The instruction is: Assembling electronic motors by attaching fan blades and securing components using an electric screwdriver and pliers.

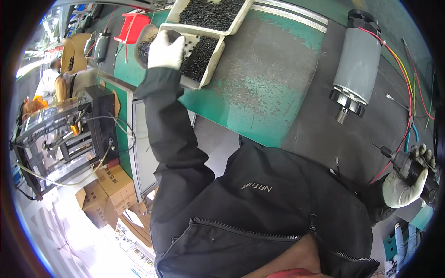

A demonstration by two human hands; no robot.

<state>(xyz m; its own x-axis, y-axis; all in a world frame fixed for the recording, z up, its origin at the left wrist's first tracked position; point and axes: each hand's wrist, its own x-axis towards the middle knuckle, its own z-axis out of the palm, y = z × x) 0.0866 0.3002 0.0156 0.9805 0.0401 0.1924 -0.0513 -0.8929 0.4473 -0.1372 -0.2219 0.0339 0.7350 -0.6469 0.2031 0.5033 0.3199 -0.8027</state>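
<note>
At the far left, a red bin (133, 28) sits on the tabletop (264, 78). The left hand (165, 50), gloved, is positioned over a pale tray (217, 54) of small black parts; fingers are curled, and whether they grip a part cannot be determined. A second tray (242, 19) adjoins behind. Further right, a grey cylindrical motor (357, 62) lies with its threaded shaft (342, 115) toward the person. At far right, the right hand (408, 183), gloved, is closed around a power driver (402, 162), bit pointing left.
</note>
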